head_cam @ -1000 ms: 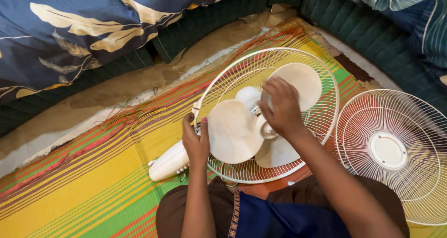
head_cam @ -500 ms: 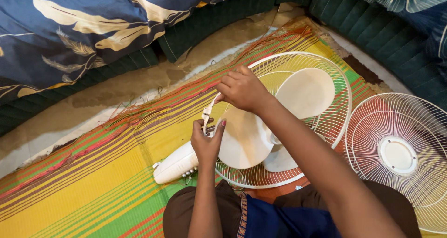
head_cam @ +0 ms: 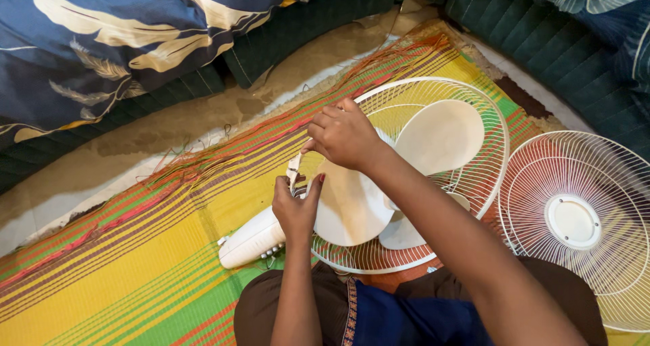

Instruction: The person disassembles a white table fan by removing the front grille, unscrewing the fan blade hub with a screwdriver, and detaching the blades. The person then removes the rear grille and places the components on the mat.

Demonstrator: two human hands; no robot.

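While the white fan [head_cam: 379,204] lies on its back on the striped woven mat [head_cam: 135,265], just in front of our knees, we work at the left edge of its rear wire guard [head_cam: 487,143]. Our left hand [head_cam: 296,207] has its grip closed in a pinch on the small clip [head_cam: 294,170] at the guard's rim, thumb and forefinger pressed together there. Our right hand [head_cam: 345,136] reaches across the blades [head_cam: 433,139] with the fingers curled in a narrow grip on the rim just above the clip; we cannot tell whether it truly clamps the wire or only rests on it. The cream blades sit inside the guard, one partly hidden under our right forearm. The fan's white motor housing [head_cam: 250,241] sticks out below the guard to the left, touching the mat. To the right, just beside the guard, lies the loose front grille [head_cam: 575,224] with its round centre cap, flat on the mat. Beyond the mat's frayed edge runs a bare floor [head_cam: 203,116], then dark green cushions [head_cam: 298,28] and a blue leaf-patterned cloth [head_cam: 88,41]
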